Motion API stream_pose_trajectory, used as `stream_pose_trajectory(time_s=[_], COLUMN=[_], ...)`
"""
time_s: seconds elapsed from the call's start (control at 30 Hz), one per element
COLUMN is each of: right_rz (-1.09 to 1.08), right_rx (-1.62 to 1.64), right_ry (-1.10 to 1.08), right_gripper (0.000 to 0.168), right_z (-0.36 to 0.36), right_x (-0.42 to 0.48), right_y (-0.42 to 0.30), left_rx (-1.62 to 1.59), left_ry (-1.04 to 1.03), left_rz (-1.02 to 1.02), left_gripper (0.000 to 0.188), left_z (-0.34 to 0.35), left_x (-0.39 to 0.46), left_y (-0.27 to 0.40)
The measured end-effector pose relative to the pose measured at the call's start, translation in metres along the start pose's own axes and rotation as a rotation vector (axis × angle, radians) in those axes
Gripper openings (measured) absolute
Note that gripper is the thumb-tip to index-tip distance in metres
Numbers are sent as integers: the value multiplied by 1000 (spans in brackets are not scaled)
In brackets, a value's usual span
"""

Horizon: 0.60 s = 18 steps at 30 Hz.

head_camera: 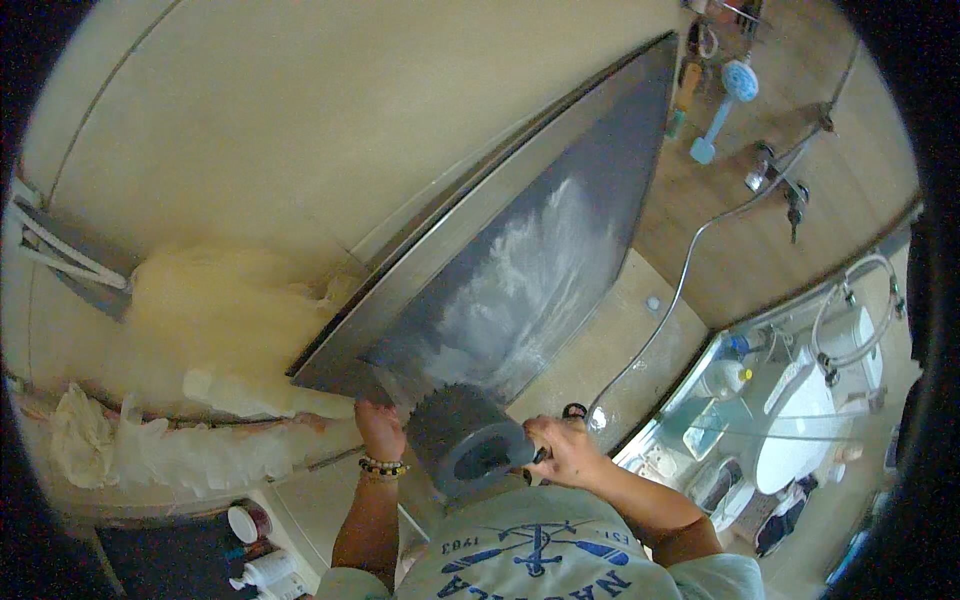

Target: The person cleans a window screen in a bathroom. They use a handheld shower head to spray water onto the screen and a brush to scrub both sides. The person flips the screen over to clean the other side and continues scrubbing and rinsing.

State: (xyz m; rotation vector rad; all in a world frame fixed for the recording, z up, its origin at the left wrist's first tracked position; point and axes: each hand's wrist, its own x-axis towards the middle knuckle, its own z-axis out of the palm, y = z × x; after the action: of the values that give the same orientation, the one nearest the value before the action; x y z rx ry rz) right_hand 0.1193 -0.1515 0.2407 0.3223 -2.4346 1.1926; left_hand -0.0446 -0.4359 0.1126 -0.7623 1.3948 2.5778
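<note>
A large dark panel with a metal-coloured frame (540, 240) leans at a slant against the beige wall, whitish wet-looking smears across its face. My left hand (380, 431), wearing beaded bracelets, grips its lower corner; some of the fingers are hidden. My right hand (566, 452) is closed around a dark handle (538, 457), mostly covered by the fingers. Just beyond that hand is a round black end piece (574, 411), where a shower hose (679, 289) comes down. Between my hands is a dark grey hollow cylinder (465, 439) with a jagged far rim; what it is I cannot tell.
A mixer tap (776, 180) and a blue long-handled bath brush (724, 112) are on the right wall. A white basin (802, 435) and bottles (726, 377) stand beyond a ledge. Crumpled translucent plastic sheeting (210, 450) lies left; a lidded jar (249, 521) stands lower left.
</note>
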Motion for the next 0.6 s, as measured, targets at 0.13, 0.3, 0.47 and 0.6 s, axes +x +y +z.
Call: stream_pose_trajectory(time_s=[0.13, 0.3, 0.47, 0.6], right_rz=[418, 548, 728, 568], right_rx=[55, 106, 296, 222], right_ry=[244, 622, 748, 604], right_gripper=[38, 29, 30, 36], right_z=[-1, -32, -69, -53], right_x=[-5, 17, 37, 27], right_y=[18, 44, 56, 42], left_rx=[169, 126, 180, 185], left_ry=[-34, -36, 89, 119], left_rz=[43, 95, 9, 75], left_gripper=[26, 29, 33, 34], left_z=[58, 74, 59, 73], left_x=[-39, -49, -36, -49], left_y=[32, 36, 32, 32])
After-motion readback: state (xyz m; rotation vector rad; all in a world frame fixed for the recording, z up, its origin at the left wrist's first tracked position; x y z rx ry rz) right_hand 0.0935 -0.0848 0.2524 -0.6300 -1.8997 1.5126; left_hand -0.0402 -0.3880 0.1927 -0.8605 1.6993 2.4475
